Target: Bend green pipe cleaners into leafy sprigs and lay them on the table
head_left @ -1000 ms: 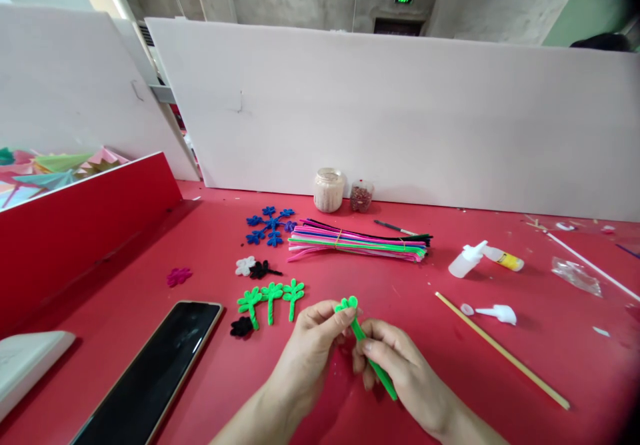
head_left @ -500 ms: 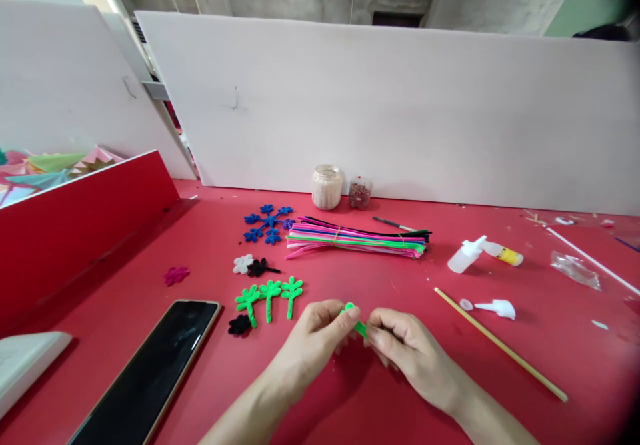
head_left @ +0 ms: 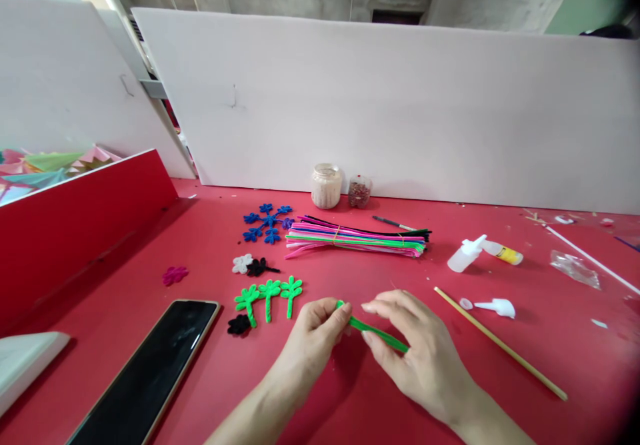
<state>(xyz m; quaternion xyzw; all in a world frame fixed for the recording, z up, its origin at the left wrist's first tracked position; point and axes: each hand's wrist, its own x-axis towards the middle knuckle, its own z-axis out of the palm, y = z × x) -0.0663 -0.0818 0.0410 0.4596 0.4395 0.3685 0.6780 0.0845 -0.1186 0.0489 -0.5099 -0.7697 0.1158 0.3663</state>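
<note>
A green pipe cleaner (head_left: 379, 336) is pinched at its upper end between the thumb and fingers of my left hand (head_left: 320, 338). Its doubled length slants down to the right, toward the palm of my right hand (head_left: 420, 352). That hand's thumb and fingers are spread around the strip, and the strip's lower end lies by the thumb. Three green leafy sprigs (head_left: 269, 298) made of pipe cleaner lie left of my hands, with a black flower (head_left: 239, 325) below them. White (head_left: 243, 263) and black (head_left: 259, 267) flower shapes sit just above, and a blue flower cluster (head_left: 269, 221) is farther back.
Behind my hands lies a banded bundle of pipe cleaners (head_left: 355, 238). A glass jar (head_left: 327, 186) and a small container (head_left: 359, 192) stand against the white board (head_left: 390, 112). On the right are glue bottles (head_left: 466, 254) and a wooden stick (head_left: 500, 344); a phone (head_left: 150, 372) lies left.
My right hand has loosened its pinch, spreading its fingers and shifting slightly right. More of the green pipe cleaner now shows between the hands. My left hand keeps its hold.
</note>
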